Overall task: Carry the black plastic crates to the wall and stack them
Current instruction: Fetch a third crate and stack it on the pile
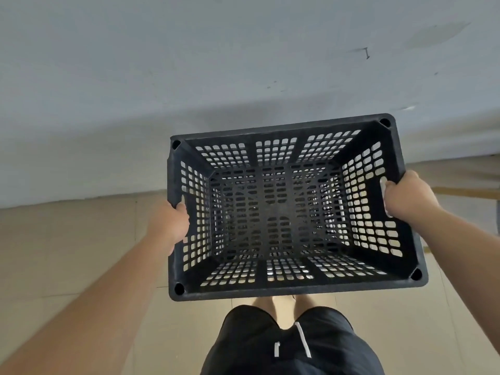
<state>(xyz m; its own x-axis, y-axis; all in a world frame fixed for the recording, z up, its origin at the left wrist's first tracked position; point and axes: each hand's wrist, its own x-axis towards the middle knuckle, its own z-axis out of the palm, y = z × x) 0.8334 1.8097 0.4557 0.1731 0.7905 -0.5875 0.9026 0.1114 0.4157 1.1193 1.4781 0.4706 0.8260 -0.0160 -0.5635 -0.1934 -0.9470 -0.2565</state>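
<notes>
The left hand (173,223) and right hand (405,196) each gripped a handle slot in the short walls of the black plastic crate (284,212), held empty above the floor (81,253) near the wall (189,63). It looked light, rigid and easily carried by those slots.

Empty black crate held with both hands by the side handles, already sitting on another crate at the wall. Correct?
Not quite. The black crate is empty and gripped by the left hand and right hand at its side handles, but the head view shows no crate beneath it: tiled floor shows through the lattice. It is held up near the wall.
</notes>
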